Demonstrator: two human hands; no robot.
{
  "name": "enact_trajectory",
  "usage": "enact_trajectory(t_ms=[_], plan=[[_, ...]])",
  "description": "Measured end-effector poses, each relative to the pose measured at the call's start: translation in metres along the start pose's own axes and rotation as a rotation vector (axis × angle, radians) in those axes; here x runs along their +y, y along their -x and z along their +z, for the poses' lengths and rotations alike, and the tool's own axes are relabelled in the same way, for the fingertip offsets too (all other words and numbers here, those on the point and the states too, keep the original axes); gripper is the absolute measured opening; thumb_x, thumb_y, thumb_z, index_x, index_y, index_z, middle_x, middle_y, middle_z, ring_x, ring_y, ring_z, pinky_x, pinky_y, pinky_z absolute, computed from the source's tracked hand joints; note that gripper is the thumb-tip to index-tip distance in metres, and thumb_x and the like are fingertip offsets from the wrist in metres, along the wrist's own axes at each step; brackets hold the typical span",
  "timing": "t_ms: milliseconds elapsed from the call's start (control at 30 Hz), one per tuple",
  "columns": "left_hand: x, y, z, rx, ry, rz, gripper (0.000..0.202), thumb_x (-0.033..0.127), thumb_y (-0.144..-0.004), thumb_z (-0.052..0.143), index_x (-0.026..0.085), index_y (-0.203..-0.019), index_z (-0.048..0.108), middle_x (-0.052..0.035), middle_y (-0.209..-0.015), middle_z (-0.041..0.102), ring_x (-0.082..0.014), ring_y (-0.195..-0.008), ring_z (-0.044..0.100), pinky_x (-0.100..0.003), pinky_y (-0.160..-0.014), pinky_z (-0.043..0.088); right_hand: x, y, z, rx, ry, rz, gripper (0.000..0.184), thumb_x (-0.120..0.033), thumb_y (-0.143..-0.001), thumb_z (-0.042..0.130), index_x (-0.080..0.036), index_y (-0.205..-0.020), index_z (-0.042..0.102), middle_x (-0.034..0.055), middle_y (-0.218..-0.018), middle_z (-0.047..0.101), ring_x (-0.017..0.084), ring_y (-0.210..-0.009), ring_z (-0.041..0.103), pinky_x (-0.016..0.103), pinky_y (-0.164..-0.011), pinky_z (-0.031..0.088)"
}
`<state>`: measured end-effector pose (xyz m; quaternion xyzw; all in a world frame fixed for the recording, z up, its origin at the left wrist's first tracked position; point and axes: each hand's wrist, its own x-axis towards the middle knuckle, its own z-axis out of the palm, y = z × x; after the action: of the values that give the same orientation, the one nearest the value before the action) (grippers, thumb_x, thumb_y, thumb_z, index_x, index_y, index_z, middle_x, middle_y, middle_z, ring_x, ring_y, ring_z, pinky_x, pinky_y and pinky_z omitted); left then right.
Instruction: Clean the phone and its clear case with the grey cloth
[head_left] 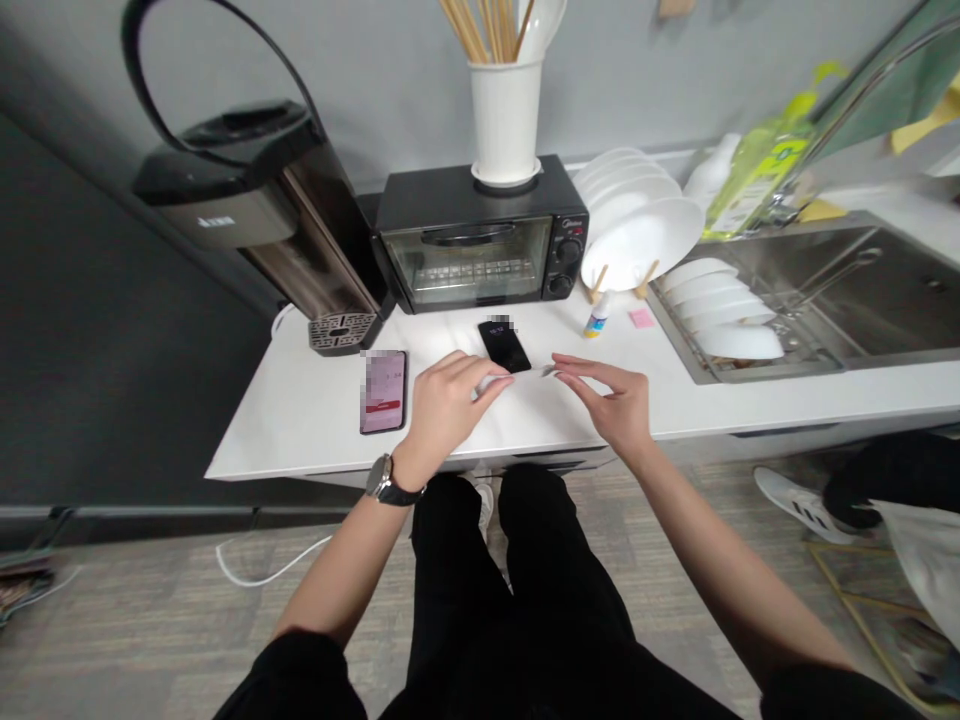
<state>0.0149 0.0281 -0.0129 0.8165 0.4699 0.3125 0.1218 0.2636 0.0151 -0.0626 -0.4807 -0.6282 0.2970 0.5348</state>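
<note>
Above the counter's front half, my left hand pinches a small white piece between thumb and fingers, a dark watch on its wrist. Facing it, my right hand is closed in a pinch at the other side, on a small thin greyish-white piece. Something pale and thin seems to span the gap; its kind is too small to tell. Just behind the fingers lies a black phone. A second phone with a lit pink screen lies left of my left hand. Beyond my right hand stands a small white bottle with a blue and yellow label.
A toaster oven stands at the back, a white utensil pot on top. Left is a tall dispenser; right are racked plates, a pink pad and a sink with bowls. Another person's shoe shows at right.
</note>
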Motion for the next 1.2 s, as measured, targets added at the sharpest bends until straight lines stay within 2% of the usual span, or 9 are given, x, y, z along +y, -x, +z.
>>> enact_trajectory(t_ms=[167, 300, 533, 700, 767, 900, 1033, 1100, 1200], plan=[[0.006, 0.066, 0.031, -0.096, -0.010, -0.017, 0.025, 0.047, -0.102, 0.063, 0.031, -0.088, 0.077, -0.0032, -0.096, 0.077, -0.0276, -0.100, 0.067, -0.048, -0.094, 0.055, 0.021, 0.059, -0.008, -0.157, 0.060, 0.023, 0.017, -0.045, -0.094, 0.072, -0.033, -0.096, 0.084, 0.0032, -0.106, 0.084, 0.031, -0.101, 0.079, 0.054, -0.098, 0.062], [0.005, 0.098, 0.055, -0.158, 0.026, -0.071, 0.017, 0.036, -0.101, 0.064, 0.045, -0.095, 0.076, 0.0015, -0.101, 0.079, -0.0277, -0.106, 0.069, -0.050, -0.100, 0.057, 0.034, 0.090, -0.012, -0.211, 0.112, 0.074, 0.013, -0.048, -0.094, 0.069, -0.046, -0.097, 0.081, 0.0010, -0.099, 0.083, 0.035, -0.095, 0.078, 0.062, -0.094, 0.062], [-0.015, 0.070, 0.050, -0.096, 0.008, -0.176, 0.025, 0.036, -0.100, 0.062, 0.042, -0.121, 0.073, -0.0026, -0.106, 0.078, -0.0312, -0.104, 0.069, -0.054, -0.100, 0.056, 0.037, 0.046, -0.002, -0.181, 0.222, 0.085, 0.023, -0.050, -0.098, 0.061, -0.042, -0.111, 0.078, 0.0044, -0.112, 0.080, 0.035, -0.104, 0.075, 0.058, -0.093, 0.059], [-0.034, 0.058, 0.054, -0.108, -0.016, -0.204, 0.033, 0.035, -0.099, 0.062, 0.042, -0.132, 0.068, -0.0021, -0.112, 0.077, -0.0302, -0.107, 0.068, -0.050, -0.102, 0.056, 0.055, 0.017, 0.015, -0.204, 0.291, 0.090, 0.031, -0.045, -0.098, 0.061, -0.035, -0.123, 0.075, 0.0067, -0.099, 0.079, 0.029, -0.081, 0.072, 0.048, -0.079, 0.059], [-0.037, 0.062, 0.055, -0.096, -0.030, -0.212, 0.039, 0.036, -0.101, 0.060, 0.038, -0.139, 0.064, -0.0057, -0.124, 0.074, -0.0314, -0.119, 0.064, -0.050, -0.109, 0.054, 0.057, 0.018, 0.015, -0.198, 0.314, 0.074, 0.034, -0.044, -0.098, 0.061, -0.034, -0.129, 0.072, 0.0086, -0.109, 0.077, 0.029, -0.087, 0.071, 0.048, -0.082, 0.059], [-0.031, 0.081, 0.054, -0.096, -0.052, -0.188, 0.046, 0.040, -0.106, 0.051, 0.037, -0.152, 0.055, -0.0068, -0.151, 0.060, -0.0307, -0.141, 0.054, -0.049, -0.126, 0.043, 0.046, 0.035, 0.004, -0.205, 0.349, 0.003, 0.038, -0.040, -0.103, 0.054, -0.038, -0.139, 0.067, 0.0081, -0.137, 0.069, 0.032, -0.122, 0.068, 0.053, -0.109, 0.054], [-0.030, 0.096, 0.052, -0.329, -0.140, -0.002, 0.061, 0.046, -0.106, 0.051, 0.041, -0.165, 0.034, -0.0009, -0.173, 0.035, -0.0321, -0.158, 0.037, -0.058, -0.134, 0.028, 0.040, 0.054, 0.000, -0.346, 0.373, -0.091, 0.043, -0.041, -0.101, 0.060, -0.048, -0.143, 0.063, -0.0019, -0.147, 0.065, 0.030, -0.137, 0.062, 0.053, -0.120, 0.050], [-0.036, 0.096, 0.049, -0.409, -0.184, 0.032, 0.072, 0.051, -0.104, 0.056, 0.043, -0.168, 0.025, -0.0013, -0.176, 0.025, -0.0329, -0.162, 0.029, -0.059, -0.134, 0.025, 0.042, 0.060, 0.002, -0.372, 0.405, -0.122, 0.049, -0.041, -0.100, 0.063, -0.049, -0.148, 0.059, -0.0019, -0.154, 0.061, 0.033, -0.140, 0.059, 0.056, -0.123, 0.045], [-0.046, 0.083, 0.042, -0.441, -0.196, 0.064, 0.071, 0.054, -0.102, 0.060, 0.044, -0.166, 0.031, 0.0004, -0.175, 0.028, -0.0300, -0.162, 0.029, -0.055, -0.135, 0.022, 0.046, 0.065, 0.004, -0.358, 0.462, -0.150, 0.050, -0.042, -0.100, 0.061, -0.045, -0.150, 0.058, 0.0025, -0.156, 0.059, 0.036, -0.143, 0.057, 0.060, -0.126, 0.040]])
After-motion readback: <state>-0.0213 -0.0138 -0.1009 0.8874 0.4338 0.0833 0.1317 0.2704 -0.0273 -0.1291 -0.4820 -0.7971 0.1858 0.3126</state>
